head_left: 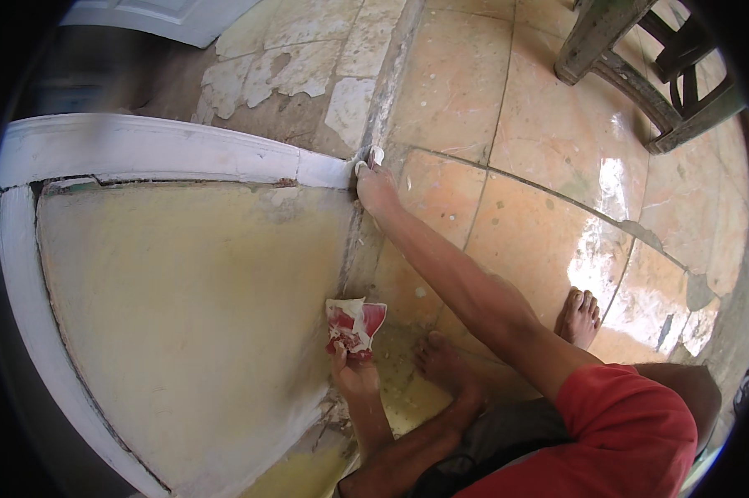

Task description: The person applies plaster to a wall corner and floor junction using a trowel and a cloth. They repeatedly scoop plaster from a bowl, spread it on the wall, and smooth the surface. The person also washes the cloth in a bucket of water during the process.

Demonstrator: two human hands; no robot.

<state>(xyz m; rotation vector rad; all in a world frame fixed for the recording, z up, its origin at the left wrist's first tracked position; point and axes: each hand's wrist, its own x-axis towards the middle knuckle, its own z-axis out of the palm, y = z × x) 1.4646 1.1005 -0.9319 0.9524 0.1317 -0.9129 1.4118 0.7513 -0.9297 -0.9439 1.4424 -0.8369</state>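
My right hand point(378, 189) reaches far out to the end of a white moulding point(225, 153) that frames a pale yellow panel point(183, 315). Its fingers pinch a small white-smeared scraper point(375, 155), which touches the moulding's corner. Lower down, close to my knees, my left hand point(353, 375) holds up a red card point(354, 324) smeared with white filler, next to the panel's right edge. Which part of the scraper meets the moulding is hidden by my fingers.
My bare feet point(445, 365) stand on glossy orange floor tiles point(540, 224) with cracked edges. A weathered wooden chair frame point(640, 75) stands at the upper right. Flaking plaster point(300, 75) lies beyond the moulding, and a white door point(167, 17) is at the top left.
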